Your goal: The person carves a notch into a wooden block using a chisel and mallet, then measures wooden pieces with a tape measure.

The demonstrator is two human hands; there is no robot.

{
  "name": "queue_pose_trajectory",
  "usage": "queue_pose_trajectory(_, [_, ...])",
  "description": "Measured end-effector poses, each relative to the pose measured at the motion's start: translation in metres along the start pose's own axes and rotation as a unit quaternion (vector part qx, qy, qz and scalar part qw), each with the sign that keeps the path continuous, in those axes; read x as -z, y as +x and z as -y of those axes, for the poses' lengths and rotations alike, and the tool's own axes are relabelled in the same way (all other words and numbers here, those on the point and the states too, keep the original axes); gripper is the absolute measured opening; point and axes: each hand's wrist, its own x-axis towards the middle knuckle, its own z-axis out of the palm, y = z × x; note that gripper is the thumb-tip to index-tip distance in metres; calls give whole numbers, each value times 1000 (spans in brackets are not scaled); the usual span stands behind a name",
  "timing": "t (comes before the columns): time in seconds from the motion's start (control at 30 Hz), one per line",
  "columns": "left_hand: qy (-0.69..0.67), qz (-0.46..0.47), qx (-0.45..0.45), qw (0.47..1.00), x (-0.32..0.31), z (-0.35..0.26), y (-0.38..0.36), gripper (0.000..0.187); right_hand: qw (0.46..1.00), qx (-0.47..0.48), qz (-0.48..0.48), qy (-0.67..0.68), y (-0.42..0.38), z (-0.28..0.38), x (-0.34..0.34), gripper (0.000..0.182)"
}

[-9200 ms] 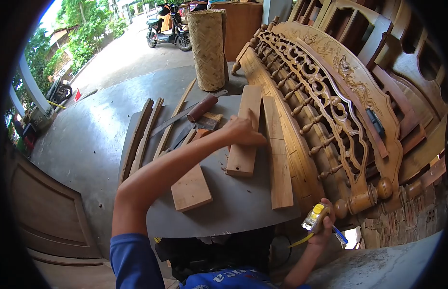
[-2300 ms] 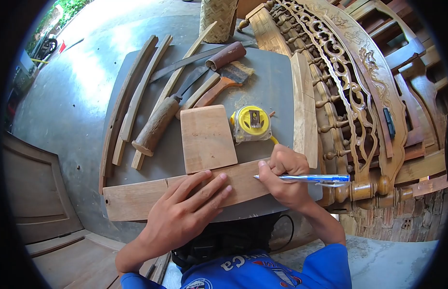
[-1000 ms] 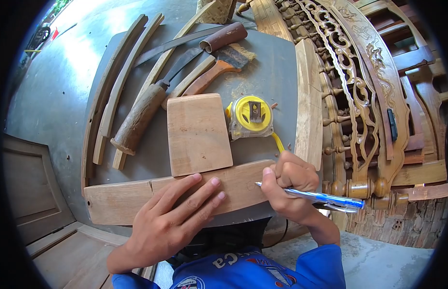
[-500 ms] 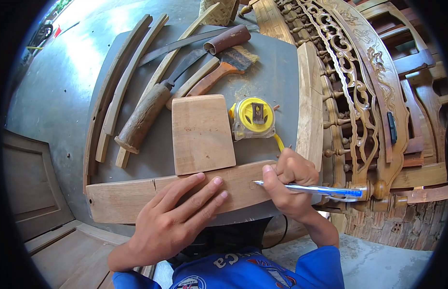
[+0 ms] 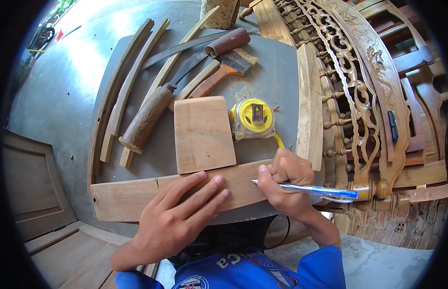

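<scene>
While left fingers (image 5: 204,190) splay on wood (image 5: 123,200), right fingers (image 5: 290,168) clench a pen (image 5: 325,191).

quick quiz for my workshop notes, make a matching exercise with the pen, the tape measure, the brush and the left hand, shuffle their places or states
1. pen
2. tape measure
3. brush
4. left hand

A. lying flat, with a yellow case top, right of the short wooden block
B. resting on the long board, fingers spread
C. held in the right hand, tip at the long board
D. lying with its orange handle toward the person

Pairs: 1-C, 2-A, 3-D, 4-B
</scene>
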Motion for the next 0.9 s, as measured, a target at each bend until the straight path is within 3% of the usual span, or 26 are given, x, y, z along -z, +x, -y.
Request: queue_pose_trajectory(0.9, [-7, 5, 7, 1000, 0, 1, 2, 38, 997, 17, 65, 39, 3, -1, 8, 37])
